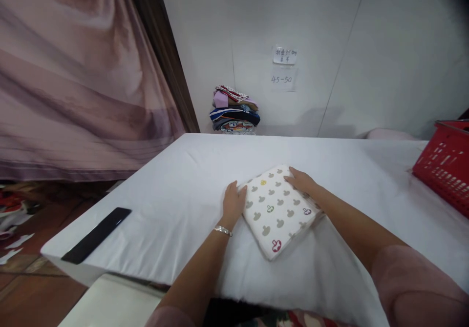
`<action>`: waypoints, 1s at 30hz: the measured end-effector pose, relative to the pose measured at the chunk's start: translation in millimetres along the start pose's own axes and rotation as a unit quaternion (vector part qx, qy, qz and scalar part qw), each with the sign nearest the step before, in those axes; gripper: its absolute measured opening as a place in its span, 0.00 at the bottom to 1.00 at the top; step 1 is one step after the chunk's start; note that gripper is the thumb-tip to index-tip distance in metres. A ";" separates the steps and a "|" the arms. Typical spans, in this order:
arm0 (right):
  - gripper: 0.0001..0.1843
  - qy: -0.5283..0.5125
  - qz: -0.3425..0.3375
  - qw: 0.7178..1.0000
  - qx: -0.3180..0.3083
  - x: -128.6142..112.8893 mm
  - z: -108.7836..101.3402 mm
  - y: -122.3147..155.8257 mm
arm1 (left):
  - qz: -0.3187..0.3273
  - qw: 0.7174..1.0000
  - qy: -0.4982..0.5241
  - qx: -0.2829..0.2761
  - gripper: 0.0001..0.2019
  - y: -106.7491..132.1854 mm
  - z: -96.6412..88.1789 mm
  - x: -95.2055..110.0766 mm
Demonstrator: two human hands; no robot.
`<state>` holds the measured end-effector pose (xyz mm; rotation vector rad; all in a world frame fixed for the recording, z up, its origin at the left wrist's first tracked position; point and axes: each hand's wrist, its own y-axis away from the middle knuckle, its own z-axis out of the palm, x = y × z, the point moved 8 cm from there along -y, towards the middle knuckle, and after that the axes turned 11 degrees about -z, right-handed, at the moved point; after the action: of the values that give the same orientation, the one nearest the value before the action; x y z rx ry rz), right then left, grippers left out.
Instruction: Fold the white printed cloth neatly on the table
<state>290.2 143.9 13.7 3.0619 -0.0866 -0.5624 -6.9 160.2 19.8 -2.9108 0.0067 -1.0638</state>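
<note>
A folded white cloth (277, 212) printed with small grey, red and green shapes lies on the white-covered table (176, 195). My left hand (233, 201), a bracelet on its wrist, rests with fingers stretched flat against the cloth's left edge. My right hand (302, 181) lies flat on the cloth's far right corner, fingers extended. Neither hand grips anything.
A black phone (96, 235) lies near the table's left front edge. A red plastic basket (445, 166) stands at the right. A pile of folded clothes (234, 110) sits against the white wall behind the table. A pink curtain (73, 83) hangs at the left.
</note>
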 end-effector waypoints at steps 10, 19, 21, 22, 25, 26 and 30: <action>0.44 0.007 0.059 0.998 -0.034 11.9 7.5 16.2 | -0.019 0.989 -0.125 -0.081 0.20 -19.6 4.7 9.4; 0.38 0.147 -0.043 0.987 0.040 11.2 -59.1 -52.5 | -0.007 0.986 -0.109 -0.123 0.17 12.2 30.9 36.8; 0.35 0.163 -0.037 0.984 0.053 10.4 -64.8 -61.1 | -0.005 0.987 -0.106 -0.125 0.17 19.5 37.7 41.8; 0.34 0.157 -0.036 0.985 0.056 8.1 -62.6 -61.1 | -0.003 0.987 -0.102 -0.120 0.17 21.8 39.6 42.6; 0.33 0.115 -0.081 0.988 0.065 -12.6 -41.3 -44.5 | 0.008 0.990 -0.092 -0.103 0.16 24.8 41.6 41.6; 0.33 0.107 -0.103 0.986 0.070 -22.0 -31.7 -34.8 | 0.015 0.991 -0.091 -0.098 0.16 25.1 41.6 41.2; 0.35 0.097 -0.145 0.984 0.047 -48.8 11.1 3.4 | 0.022 0.992 -0.092 -0.087 0.17 25.4 41.1 40.4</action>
<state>240.5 143.2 20.8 3.2232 0.3515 -0.2698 50.7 135.6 13.4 -3.1371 0.1645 -0.8230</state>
